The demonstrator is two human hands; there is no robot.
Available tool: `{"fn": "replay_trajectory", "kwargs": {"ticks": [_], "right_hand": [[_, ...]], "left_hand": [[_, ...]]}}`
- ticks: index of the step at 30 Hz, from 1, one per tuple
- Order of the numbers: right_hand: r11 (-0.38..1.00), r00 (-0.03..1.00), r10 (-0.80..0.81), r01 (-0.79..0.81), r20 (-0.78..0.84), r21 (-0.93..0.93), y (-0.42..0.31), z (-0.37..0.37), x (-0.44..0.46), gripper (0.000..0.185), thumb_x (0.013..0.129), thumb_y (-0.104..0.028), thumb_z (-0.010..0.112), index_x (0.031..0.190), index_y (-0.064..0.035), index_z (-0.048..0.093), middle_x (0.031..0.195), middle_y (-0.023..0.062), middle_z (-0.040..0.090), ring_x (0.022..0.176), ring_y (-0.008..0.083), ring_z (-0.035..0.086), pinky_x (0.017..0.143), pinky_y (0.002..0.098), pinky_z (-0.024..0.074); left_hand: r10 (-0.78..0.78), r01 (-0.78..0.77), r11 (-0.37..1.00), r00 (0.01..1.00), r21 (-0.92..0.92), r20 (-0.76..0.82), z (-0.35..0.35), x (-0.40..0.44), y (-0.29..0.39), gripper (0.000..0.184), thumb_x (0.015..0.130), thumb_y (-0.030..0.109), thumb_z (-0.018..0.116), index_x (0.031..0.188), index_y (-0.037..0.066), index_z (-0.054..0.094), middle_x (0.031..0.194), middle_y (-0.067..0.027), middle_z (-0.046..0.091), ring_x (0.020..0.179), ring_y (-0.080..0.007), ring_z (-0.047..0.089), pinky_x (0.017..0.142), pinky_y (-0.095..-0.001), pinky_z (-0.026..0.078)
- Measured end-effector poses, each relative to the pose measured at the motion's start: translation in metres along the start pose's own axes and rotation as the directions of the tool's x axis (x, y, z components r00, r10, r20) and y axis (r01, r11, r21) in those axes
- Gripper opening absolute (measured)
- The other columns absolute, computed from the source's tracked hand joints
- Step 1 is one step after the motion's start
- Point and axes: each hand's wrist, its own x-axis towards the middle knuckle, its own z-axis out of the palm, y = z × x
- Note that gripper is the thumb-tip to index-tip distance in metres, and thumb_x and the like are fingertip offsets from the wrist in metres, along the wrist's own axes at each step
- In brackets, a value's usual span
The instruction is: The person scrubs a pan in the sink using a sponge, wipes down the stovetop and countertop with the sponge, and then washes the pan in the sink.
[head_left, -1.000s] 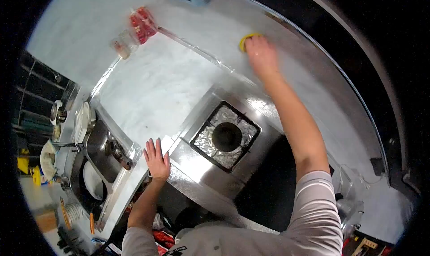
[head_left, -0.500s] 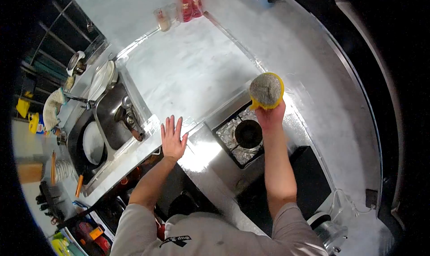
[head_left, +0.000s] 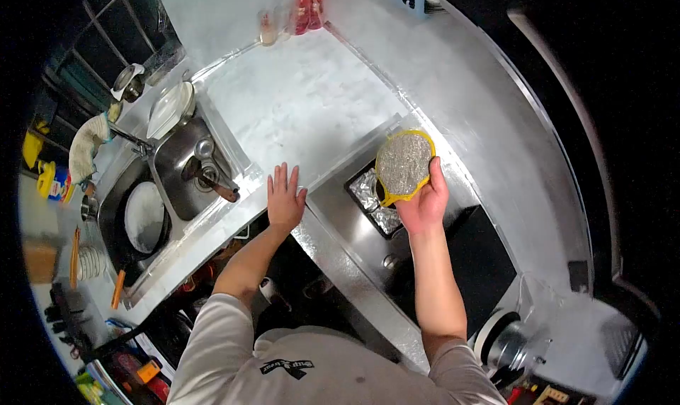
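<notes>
In my right hand [head_left: 426, 205] is a round scouring pad [head_left: 405, 162] with a grey, glittery face and a yellow rim and loop. My thumb lies at its right edge, and the fingers are mostly hidden beneath it. The pad is above the gas burner [head_left: 367, 192], covering part of the foil-lined hob. My left hand [head_left: 285, 203] rests with fingers stretched out at the front edge of the white countertop [head_left: 304, 100], holding nothing.
To the left is a steel double sink [head_left: 185, 146] with a wok [head_left: 147, 217], ladles and a lidded dish [head_left: 170, 111]. Red bottles [head_left: 309, 9] and a glass jar [head_left: 267, 28] stand at the back. A metal pot [head_left: 506, 341] sits at lower right.
My right hand has turned the scouring pad so its grey face shows more fully, and it has come lower in view. My left hand appears slightly further right. The whole view has shifted a little.
</notes>
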Motion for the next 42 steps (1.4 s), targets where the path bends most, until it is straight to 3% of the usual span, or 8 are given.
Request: {"fn": "replay_trajectory", "kwargs": {"ticks": [7,10,14,19,25,29,35,42], "right_hand": [[0.999,0.997,-0.011,0.014,0.071,-0.047,0.038,0.027,-0.067,0.043,0.101,-0.036,0.039,0.131,-0.0072,0.050,0.133,0.0098,0.055,0.124,0.0268,0.051,0.107,0.0462,0.0371],[0.999,0.999,0.035,-0.034,0.039,-0.035,0.077,0.051,-0.090,0.042,0.101,-0.036,0.039,0.130,-0.0072,0.051,0.132,0.0093,0.056,0.124,0.0259,0.051,0.107,0.0458,0.0375],[0.988,0.988,0.140,-0.135,0.066,-0.073,0.139,0.074,-0.105,0.043,0.101,-0.035,0.041,0.131,-0.0068,0.050,0.133,0.0098,0.055,0.124,0.0257,0.051,0.107,0.0448,0.0371],[0.875,0.903,0.427,-0.400,0.042,-0.273,0.232,0.107,-0.136,0.047,0.100,-0.036,0.043,0.135,-0.0043,0.045,0.135,0.0107,0.052,0.126,0.0256,0.049,0.107,0.0444,0.0363],[0.699,0.733,0.678,-0.618,0.056,-0.360,0.302,0.119,-0.154,0.044,0.100,-0.032,0.045,0.132,-0.0022,0.047,0.131,0.0106,0.055,0.122,0.0243,0.053,0.105,0.0415,0.0408],[0.581,0.626,0.777,-0.667,0.074,-0.466,0.313,0.127,-0.140,0.043,0.100,-0.033,0.046,0.129,-0.0020,0.048,0.128,0.0111,0.057,0.120,0.0232,0.054,0.103,0.0405,0.0424],[0.479,0.550,0.828,-0.596,0.107,-0.645,0.332,0.137,-0.117,0.039,0.099,-0.030,0.048,0.128,-0.0024,0.050,0.118,0.0078,0.061,0.106,0.0193,0.060,0.092,0.0360,0.0489],[0.426,0.609,0.794,-0.562,-0.005,-0.709,0.337,0.126,-0.096,0.042,0.099,-0.025,0.049,0.132,-0.0001,0.046,0.118,0.0178,0.062,0.106,0.0255,0.062,0.089,0.0386,0.0509]], "left_hand": [[0.003,-0.010,0.988,0.999,-0.155,-0.044,-0.022,-0.026,-0.024,0.053,0.099,0.033,0.045,0.145,0.009,0.034,0.153,-0.0225,0.021,0.142,-0.0389,0.020,0.114,-0.0524,0.015],[-0.100,0.377,0.381,0.925,-0.844,0.368,-0.088,-0.052,-0.031,0.059,0.103,0.045,0.026,0.145,0.006,0.033,0.154,-0.0158,0.024,0.142,-0.0291,0.022,0.117,-0.0407,0.015],[-0.007,0.504,-0.369,0.838,-0.781,0.545,-0.179,-0.084,-0.067,0.070,0.099,0.059,0.025,0.146,0.008,0.032,0.147,-0.0126,0.038,0.136,-0.0240,0.035,0.113,-0.0385,0.026],[-0.089,0.515,-0.262,0.829,-0.816,0.552,-0.231,-0.149,-0.119,0.070,0.099,0.059,0.026,0.145,0.007,0.032,0.142,-0.0111,0.044,0.129,-0.0231,0.044,0.110,-0.0391,0.030],[0.004,0.403,-0.589,0.868,-0.701,0.496,-0.254,-0.204,-0.135,0.064,0.099,0.057,0.030,0.141,0.009,0.039,0.140,-0.0038,0.047,0.127,-0.0168,0.046,0.109,-0.0385,0.032],[-0.049,0.297,-0.701,0.887,-0.648,0.460,-0.260,-0.216,-0.127,0.058,0.098,0.052,0.038,0.139,0.011,0.042,0.136,-0.0033,0.051,0.127,-0.0179,0.047,0.108,-0.0393,0.034],[-0.358,0.106,-0.569,0.861,-0.816,0.362,-0.261,-0.224,-0.137,0.050,0.098,0.041,0.048,0.136,0.009,0.045,0.134,-0.0056,0.053,0.123,-0.0201,0.050,0.105,-0.0389,0.037],[-0.717,0.051,-0.466,0.563,-0.883,0.411,-0.257,-0.230,-0.208,0.044,0.099,0.035,0.047,0.132,0.006,0.049,0.126,-0.0075,0.058,0.115,-0.0219,0.056,0.098,-0.0401,0.045]]}}
